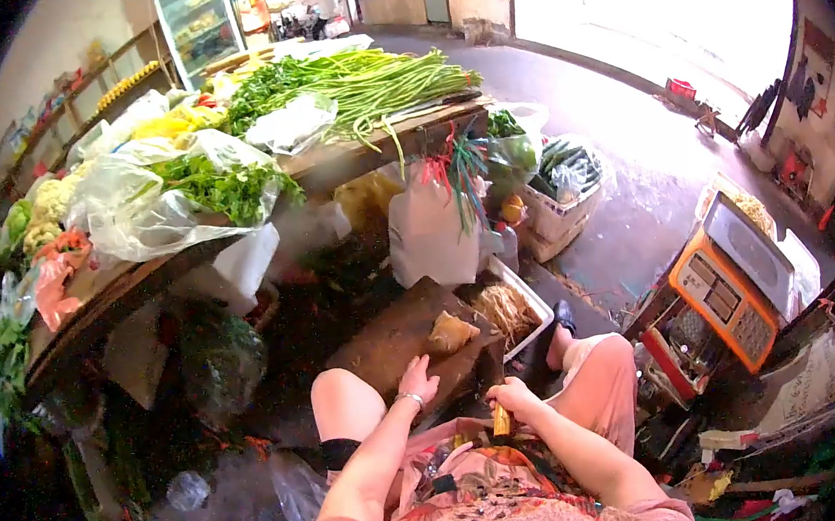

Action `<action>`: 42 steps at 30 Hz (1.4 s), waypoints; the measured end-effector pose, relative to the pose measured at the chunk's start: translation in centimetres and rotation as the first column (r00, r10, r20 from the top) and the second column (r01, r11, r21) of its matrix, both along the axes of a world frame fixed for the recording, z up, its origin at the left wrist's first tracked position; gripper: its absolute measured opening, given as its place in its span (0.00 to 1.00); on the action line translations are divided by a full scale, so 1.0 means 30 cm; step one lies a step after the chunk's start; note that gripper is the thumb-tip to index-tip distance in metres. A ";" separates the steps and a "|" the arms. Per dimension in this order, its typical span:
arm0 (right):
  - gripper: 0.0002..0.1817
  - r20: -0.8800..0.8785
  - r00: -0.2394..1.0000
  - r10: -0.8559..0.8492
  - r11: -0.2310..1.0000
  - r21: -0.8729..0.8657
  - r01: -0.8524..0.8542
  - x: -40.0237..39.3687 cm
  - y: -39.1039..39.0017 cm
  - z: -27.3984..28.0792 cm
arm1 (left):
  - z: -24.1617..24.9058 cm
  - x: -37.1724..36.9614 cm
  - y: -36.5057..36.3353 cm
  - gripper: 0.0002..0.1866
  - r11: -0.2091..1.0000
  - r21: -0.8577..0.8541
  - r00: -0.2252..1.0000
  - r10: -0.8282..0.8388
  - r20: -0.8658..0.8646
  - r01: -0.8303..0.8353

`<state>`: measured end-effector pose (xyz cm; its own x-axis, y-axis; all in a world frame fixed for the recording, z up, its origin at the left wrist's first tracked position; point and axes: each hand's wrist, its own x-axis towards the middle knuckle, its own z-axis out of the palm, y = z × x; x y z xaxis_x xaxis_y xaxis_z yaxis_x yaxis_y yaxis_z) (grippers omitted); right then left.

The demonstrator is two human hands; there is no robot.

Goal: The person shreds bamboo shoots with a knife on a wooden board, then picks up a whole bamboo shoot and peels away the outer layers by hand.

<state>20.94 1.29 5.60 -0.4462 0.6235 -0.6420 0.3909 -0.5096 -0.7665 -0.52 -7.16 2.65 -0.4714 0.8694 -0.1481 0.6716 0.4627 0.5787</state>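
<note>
My right hand [515, 399] is closed around a yellowish-brown handle [501, 421], whose lower end points toward my lap. What the handle belongs to is hard to make out. Over the near edge of a dark brown board [385, 339], my left hand [419, 381] reaches forward with its fingers stretched out, holding nothing. A light brown, uneven lump [453, 332] lies on the board just beyond those fingertips. Right of the board stands a white tray [540, 306] with tan, stringy strips [505, 314] in it.
A long vegetable stand [348, 165] crosses ahead, bearing green long beans [370, 84], bagged leafy greens [219, 184] and cauliflower [52, 200]. A crate of cucumbers [558, 209] sits on the floor beyond. At right is an orange weighing scale [724, 306]. White plastic bags [425, 235] hang ahead.
</note>
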 end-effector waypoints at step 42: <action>0.08 -0.067 0.997 0.039 0.995 0.095 -0.032 0.023 0.011 -0.055 | 0.094 0.065 -0.023 0.10 0.996 0.068 0.997 -0.058 0.057 0.054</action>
<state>21.64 1.63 3.96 -0.5104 0.6621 -0.5487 0.3521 -0.4212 -0.8358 1.43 -7.86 5.46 -0.4138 0.9031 -0.1152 0.6595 0.3846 0.6458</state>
